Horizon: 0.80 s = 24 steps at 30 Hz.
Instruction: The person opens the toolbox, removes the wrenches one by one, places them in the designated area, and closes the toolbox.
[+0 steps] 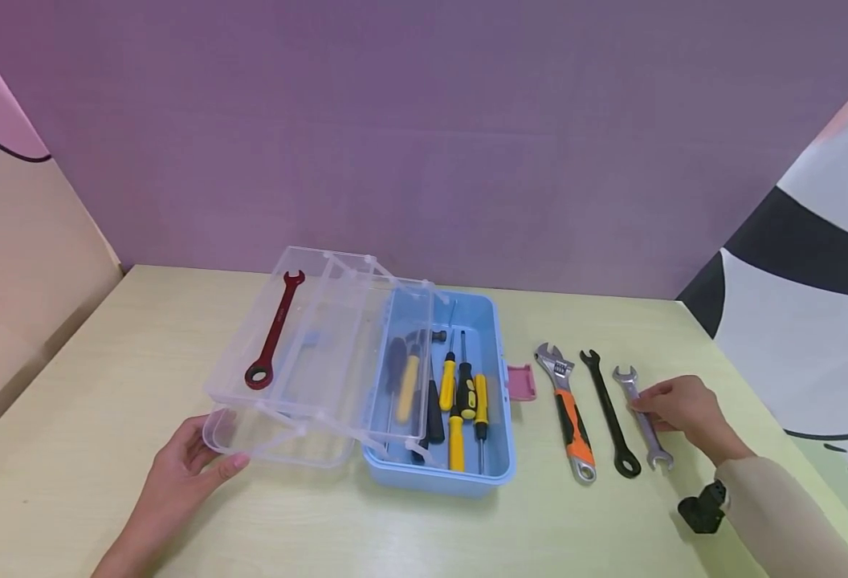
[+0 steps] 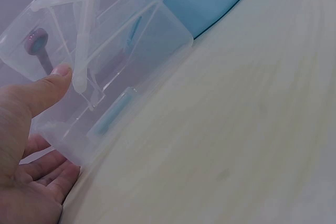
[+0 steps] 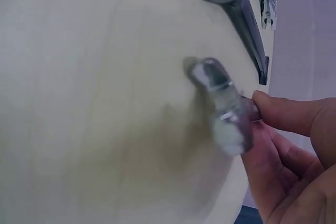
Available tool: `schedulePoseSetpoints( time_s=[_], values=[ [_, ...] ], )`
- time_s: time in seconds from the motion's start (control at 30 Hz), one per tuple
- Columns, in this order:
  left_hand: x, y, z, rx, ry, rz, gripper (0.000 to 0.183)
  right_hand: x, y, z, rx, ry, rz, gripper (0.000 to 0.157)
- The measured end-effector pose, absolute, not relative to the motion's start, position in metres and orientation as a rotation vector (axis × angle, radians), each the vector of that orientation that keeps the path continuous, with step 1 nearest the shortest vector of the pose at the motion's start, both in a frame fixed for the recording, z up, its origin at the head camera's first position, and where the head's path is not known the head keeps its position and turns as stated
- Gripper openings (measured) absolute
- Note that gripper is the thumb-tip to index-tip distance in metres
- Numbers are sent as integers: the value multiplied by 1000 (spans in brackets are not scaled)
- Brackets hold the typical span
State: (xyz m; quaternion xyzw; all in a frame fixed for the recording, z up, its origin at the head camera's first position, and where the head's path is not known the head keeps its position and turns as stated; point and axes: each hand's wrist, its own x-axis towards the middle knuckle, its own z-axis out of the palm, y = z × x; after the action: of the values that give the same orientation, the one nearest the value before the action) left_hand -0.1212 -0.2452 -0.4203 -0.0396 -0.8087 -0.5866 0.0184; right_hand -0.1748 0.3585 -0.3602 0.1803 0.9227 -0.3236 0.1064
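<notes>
My right hand (image 1: 680,413) pinches a silver open-end wrench (image 1: 646,425) by its shaft between thumb and fingers. In the right wrist view the wrench's near end (image 3: 226,108) points toward the camera, a little blurred. My left hand (image 1: 181,474) holds the near left corner of the clear plastic lid (image 1: 308,449) of a toolbox, thumb on the near side and fingers round the corner. A clear tray (image 1: 330,361) with a dark red combination wrench (image 1: 275,333) lies over the opened lid and overlaps the blue toolbox base (image 1: 438,482).
Several screwdrivers, such as a yellow one (image 1: 456,441), and a hammer (image 1: 438,335) lie in the base. Right of its pink latch (image 1: 520,383) are an orange-handled adjustable wrench (image 1: 572,425) and a black combination wrench (image 1: 609,413). A purple backdrop (image 1: 424,144) stands behind the table.
</notes>
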Motion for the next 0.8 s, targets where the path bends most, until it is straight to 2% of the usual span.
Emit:
schedulePoseSetpoints(
  time_s=[0.37,0.8],
  values=[
    [-121,-246,-419,-113,-2530,-1841,54,-181,357,-353,548,2697,-795,29],
    [-120,-245,-419,-101,-2529,-1854,53,-181,366,-356,565,2664,-804,35]
  ],
)
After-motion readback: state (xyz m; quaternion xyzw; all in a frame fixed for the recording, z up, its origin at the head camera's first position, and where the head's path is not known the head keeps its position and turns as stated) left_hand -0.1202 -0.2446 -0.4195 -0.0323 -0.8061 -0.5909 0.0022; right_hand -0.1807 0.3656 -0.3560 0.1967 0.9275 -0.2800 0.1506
